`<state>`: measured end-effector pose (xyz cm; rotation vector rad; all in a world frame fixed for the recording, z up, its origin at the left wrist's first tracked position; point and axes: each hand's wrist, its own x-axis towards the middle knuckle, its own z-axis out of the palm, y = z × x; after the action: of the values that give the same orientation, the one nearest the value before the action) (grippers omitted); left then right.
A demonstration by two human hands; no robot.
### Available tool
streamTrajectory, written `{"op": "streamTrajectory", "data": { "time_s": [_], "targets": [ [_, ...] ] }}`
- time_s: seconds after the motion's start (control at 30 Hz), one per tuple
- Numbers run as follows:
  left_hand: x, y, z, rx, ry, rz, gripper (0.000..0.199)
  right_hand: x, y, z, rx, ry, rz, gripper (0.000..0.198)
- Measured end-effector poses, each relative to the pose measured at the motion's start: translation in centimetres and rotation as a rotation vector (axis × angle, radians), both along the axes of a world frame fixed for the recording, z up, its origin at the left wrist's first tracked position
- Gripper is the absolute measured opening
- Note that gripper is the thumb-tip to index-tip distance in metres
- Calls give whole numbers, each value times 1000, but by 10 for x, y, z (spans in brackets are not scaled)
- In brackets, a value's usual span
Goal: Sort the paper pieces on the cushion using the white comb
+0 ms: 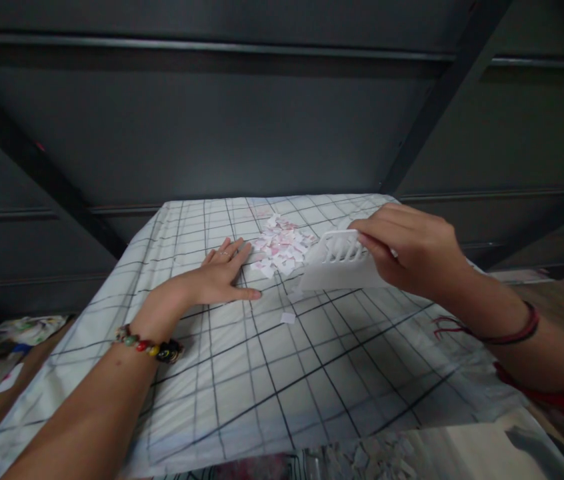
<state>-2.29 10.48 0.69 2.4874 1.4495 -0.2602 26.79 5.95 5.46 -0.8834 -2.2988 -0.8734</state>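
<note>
A heap of small white and pinkish paper scraps (282, 247) lies on a white checked cloth (282, 387). My left hand (225, 270) rests open on the cloth at the heap's left side, fingers stretched out and thumb apart. On the right, my right hand (409, 250) grips a white scraper (345, 270) with slanted slots along its top. The scraper stands tilted on its long edge, its left end beside the heap. One loose scrap (287, 318) lies nearer to me. My right fingertips are partly hidden behind the scraper's edge.
Behind the table is a dark panelled wall (222, 133). At the near edge, a clear container (362, 460) with more paper scraps is partly cut off. To the left below, a crumpled patterned cloth or bag (32, 330) lies beside other items.
</note>
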Motion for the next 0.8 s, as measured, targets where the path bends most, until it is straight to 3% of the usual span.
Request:
{"op": "streamTrajectory", "data": {
  "time_s": [0.13,0.4,0.63,0.8],
  "targets": [
    [1,1,-1,12,18,-5,106,-3,5,1,85,40,-59,23],
    [3,-2,2,-3,25,5,102,-5,8,-2,-31,-48,5,24],
    [3,-2,4,-30,22,14,103,-4,9,0,69,29,-53,22],
    [4,-3,7,-33,34,22,101,-4,10,-4,-39,-86,-46,22]
  ]
}}
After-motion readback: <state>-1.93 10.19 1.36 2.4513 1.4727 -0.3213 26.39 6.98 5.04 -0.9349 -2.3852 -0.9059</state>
